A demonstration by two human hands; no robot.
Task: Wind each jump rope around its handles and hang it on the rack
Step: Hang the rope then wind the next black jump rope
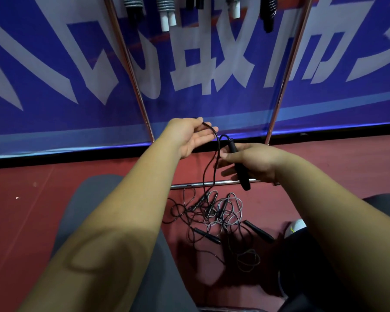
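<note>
My right hand (252, 163) grips a black handle (243, 179) just before the rack (189, 185). My left hand (189, 138), other fingers loose, pinches its rope (218, 143). Other ropes (214, 212) lie tangled below the rack.

Head camera (wide-angle) looks forward and down, near the floor (32, 199).

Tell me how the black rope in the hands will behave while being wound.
Likely floppy: the rope droops in a loose curve from the left hand to the tangle below. It may snag there, since cords cross. The handle in the right hand looks stiff, a firm core to wind on.
</note>
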